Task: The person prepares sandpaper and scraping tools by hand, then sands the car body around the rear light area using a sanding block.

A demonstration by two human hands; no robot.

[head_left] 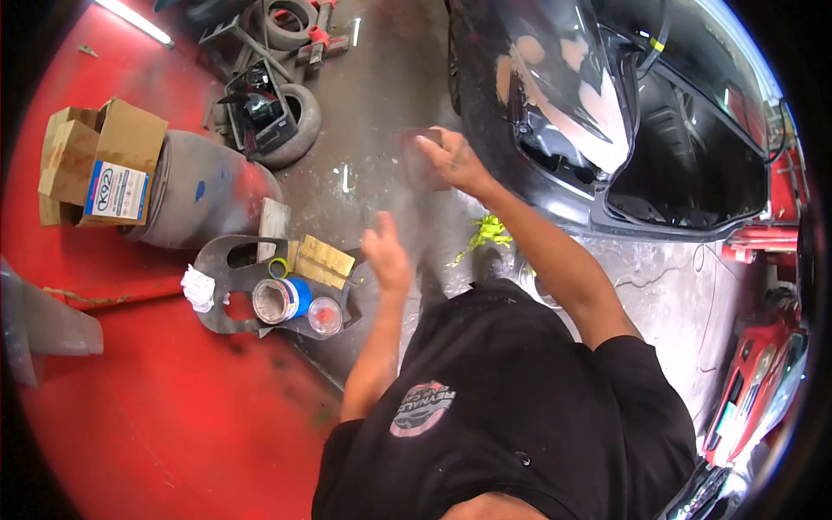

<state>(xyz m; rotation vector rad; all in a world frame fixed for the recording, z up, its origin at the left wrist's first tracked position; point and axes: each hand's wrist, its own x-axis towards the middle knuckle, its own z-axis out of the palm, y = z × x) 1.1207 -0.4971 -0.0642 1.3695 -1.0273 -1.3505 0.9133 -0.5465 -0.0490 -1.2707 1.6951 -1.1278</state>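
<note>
My right hand (455, 163) grips a dark reddish-brown flat pad (418, 165), thumb on top, in the upper middle of the head view. Lower and further left, my left hand (386, 258) holds nothing that I can see; its fingers are partly spread and slightly blurred. To the right of my right hand stands a black car (485, 139) with pale and tan patches on its bodywork. My left hand is nearest to a dark stand (217, 260) bearing a blue-labelled can (297, 299), a round lid (325, 317) and a yellowish block (325, 260).
A cardboard box (130, 139) rests on a grey drum (204, 195) at the left. Tires (303, 130) and clutter lie at the upper left. Yellow-green material (490, 231) is on the floor by my feet. A red car (745, 390) stands at the far right.
</note>
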